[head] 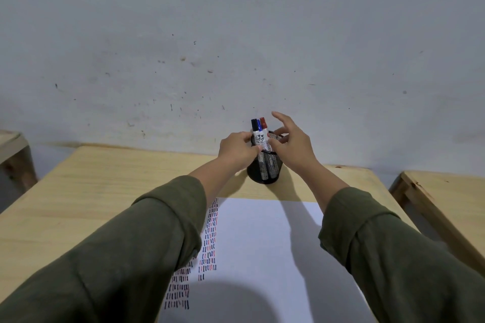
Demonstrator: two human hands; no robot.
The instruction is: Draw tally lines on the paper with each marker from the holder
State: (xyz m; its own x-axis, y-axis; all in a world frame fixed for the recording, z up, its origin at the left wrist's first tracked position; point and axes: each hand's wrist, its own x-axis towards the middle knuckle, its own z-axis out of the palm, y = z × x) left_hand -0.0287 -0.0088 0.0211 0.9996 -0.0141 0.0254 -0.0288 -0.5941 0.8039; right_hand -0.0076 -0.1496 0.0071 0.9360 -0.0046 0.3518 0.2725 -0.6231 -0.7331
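Observation:
A black mesh holder (265, 172) stands on the wooden table near the wall. Three markers rise from it: black cap (254, 124), blue cap (259, 125) and red cap (263, 122). My left hand (237, 151) grips the holder's left side at the rim, thumb against the markers. My right hand (292, 143) hovers at the holder's right side, fingers spread, thumb and fingertip touching the marker barrels. A white paper (262, 244) lies in front of the holder, with columns of black, blue and red tally lines (210, 238) along its left part, partly hidden by my left sleeve.
The light wooden table (105, 191) ends at a grey wall (236, 47) right behind the holder. A second wooden table (446, 202) stands to the right across a gap. Another wooden piece (13, 149) sits at the far left.

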